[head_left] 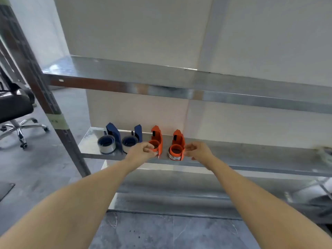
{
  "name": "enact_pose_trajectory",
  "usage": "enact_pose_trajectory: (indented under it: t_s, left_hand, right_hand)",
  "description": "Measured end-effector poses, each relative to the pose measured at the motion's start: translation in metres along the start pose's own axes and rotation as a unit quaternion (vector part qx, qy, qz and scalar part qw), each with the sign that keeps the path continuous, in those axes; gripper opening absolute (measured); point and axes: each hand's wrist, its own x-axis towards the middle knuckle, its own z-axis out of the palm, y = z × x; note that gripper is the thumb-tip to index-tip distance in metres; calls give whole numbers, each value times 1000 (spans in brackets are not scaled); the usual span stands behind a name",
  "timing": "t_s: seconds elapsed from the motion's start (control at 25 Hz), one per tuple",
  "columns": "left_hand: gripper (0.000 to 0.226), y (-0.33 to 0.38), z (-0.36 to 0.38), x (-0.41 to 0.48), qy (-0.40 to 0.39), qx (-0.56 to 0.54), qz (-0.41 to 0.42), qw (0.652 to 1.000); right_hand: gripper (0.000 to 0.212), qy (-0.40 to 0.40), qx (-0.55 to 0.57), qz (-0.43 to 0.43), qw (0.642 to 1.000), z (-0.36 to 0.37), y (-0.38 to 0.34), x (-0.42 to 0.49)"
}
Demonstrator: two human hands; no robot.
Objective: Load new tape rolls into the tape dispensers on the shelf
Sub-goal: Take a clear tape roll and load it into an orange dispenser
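Several tape dispensers stand in a row on the lower metal shelf point(233, 150). Two are blue, the left blue dispenser point(112, 134) and the second blue dispenser point(137, 133), each with a clear tape roll on its hub. Two are orange: the left orange dispenser point(157, 139) and the right orange dispenser point(177, 146). My left hand point(142, 150) has curled fingers at the front of the left orange dispenser, partly hiding it. My right hand point(196, 150) has its fingertips on the right side of the right orange dispenser.
An upper metal shelf point(161, 76) runs above. A rusty shelf post point(53, 112) rises at the left. A black office chair point(16, 108) stands on the grey floor at far left. Blurred pale objects point(323, 153) sit at the shelf's right end.
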Motion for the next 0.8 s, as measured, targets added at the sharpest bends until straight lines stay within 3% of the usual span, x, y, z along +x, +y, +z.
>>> enact_pose_trajectory:
  t_s: [0.28, 0.36, 0.44, 0.52, 0.6, 0.72, 0.8]
  left_hand:
    - [20, -4, 62, 54, 38, -16, -94, 995]
    - [20, -2, 68, 61, 44, -13, -107, 993]
    - [18, -2, 73, 65, 59, -12, -115, 992]
    - [16, 0, 75, 69, 66, -18, -121, 990]
    - [16, -2, 77, 75, 65, -29, -130, 989]
    - [20, -2, 79, 85, 47, -28, -129, 990]
    - [23, 0, 82, 92, 29, -19, -120, 992]
  right_hand:
    - [27, -63, -173, -31, 982, 13, 35, 99]
    - [19, -67, -295, -71, 951, 21, 42, 117]
    - [6, -58, -436, -134, 888, 32, 46, 126]
    - [18, -62, -514, -157, 841, 40, 51, 133]
    - [26, -35, -535, -177, 825, 49, 62, 139]
    - [28, 10, -508, -208, 836, 51, 74, 136]
    - [25, 21, -438, -200, 876, 43, 89, 136]
